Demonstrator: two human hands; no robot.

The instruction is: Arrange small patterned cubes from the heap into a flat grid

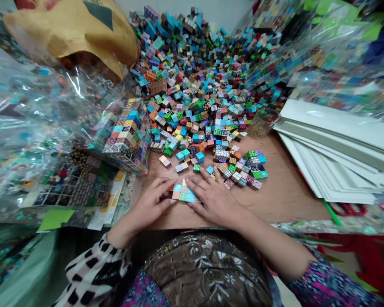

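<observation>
A small flat cluster of coloured cubes [183, 192] lies on the brown tabletop [281, 192] between my hands. My left hand [152, 200] lies to its left, fingers stretched out and pressing against the cluster's side. My right hand [213, 196] is on its right, fingers spread flat, touching the cluster and partly covering it. A huge heap of small patterned cubes [195, 85] in blue, green, red and brown rises behind, with loose ones [240, 168] spilling just beyond my right fingers.
Clear plastic bags with packed cube blocks [124, 132] lie at the left. A stack of white cardboard sheets [336, 153] sits at the right. A brown paper bag [73, 30] is at the back left. More plastic-wrapped cubes [323, 55] pile at the back right.
</observation>
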